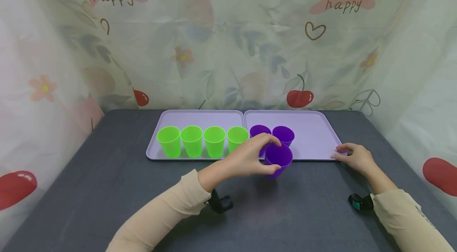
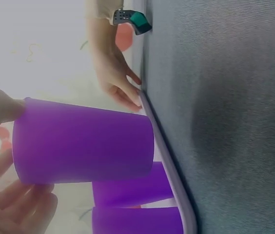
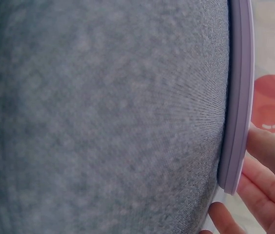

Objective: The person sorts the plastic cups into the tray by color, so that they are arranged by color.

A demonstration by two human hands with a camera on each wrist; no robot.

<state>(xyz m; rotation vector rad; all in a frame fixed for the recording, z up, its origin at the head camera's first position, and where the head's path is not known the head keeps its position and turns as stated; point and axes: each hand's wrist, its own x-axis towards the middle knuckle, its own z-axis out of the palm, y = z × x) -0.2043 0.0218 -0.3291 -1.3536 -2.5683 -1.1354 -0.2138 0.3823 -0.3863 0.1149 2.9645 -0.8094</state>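
Note:
My left hand [image 1: 250, 156] grips a purple cup [image 1: 279, 160] by its rim, thumb on the near side and fingers on the far side. The cup hangs upright, slightly tilted, over the front edge of the right lilac tray [image 1: 315, 135]. Behind it, two more purple cups stand side by side in that tray; one of them [image 1: 283, 134] shows more fully, the other [image 1: 260, 129] is partly hidden by my left hand. At the tray's front right corner my right hand [image 1: 358, 159] pinches the rim [image 3: 242, 97] between thumb and fingers.
A second lilac tray [image 1: 203, 117] adjoins on the left, with several bright green cups [image 1: 192, 143] in a row. Both trays lie on a dark grey cloth-covered table [image 1: 107, 188]. A patterned curtain [image 1: 228, 65] hangs behind and at both sides.

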